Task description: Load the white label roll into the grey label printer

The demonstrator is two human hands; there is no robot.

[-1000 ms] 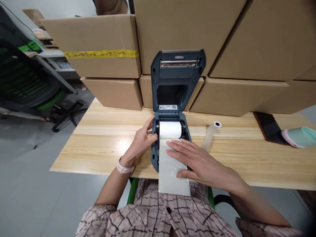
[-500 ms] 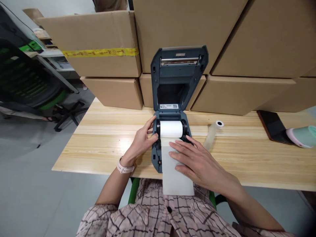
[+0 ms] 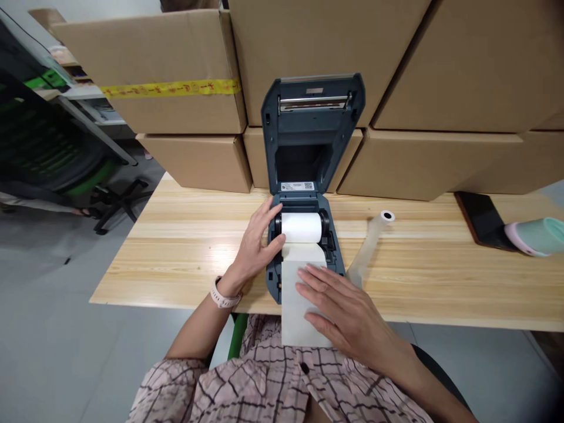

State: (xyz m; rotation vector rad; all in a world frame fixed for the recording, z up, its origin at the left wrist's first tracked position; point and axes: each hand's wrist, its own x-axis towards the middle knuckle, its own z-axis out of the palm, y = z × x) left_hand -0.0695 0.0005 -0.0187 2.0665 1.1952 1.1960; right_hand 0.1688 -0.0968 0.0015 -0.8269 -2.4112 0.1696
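Observation:
A dark grey label printer (image 3: 335, 252) stands on the table with its lid (image 3: 312, 138) raised. Inside sits a white label roll (image 3: 301, 228) between two black holders. From the roll a pale strip of labels (image 3: 293, 317) runs over the front of the printer and hangs past the table edge. My left hand (image 3: 257, 244) rests at the printer's left side, thumb and fingers apart, fingertips by the left roll holder. Flat on the strip lies my right hand (image 3: 341, 305), its fingers stretched out. It covers part of the printer's front.
Cardboard boxes (image 3: 396, 161) are stacked along the back of the table (image 3: 176, 258). To the printer's right lies a small roll core (image 3: 387, 217) with a translucent tail. A black phone (image 3: 479, 218) and a green cup (image 3: 537, 236) are farther right.
My right hand has slid towards me over the label strip, uncovering more of it in front of the roll. My left thumb now reaches closer to the roll. The view has shifted slightly.

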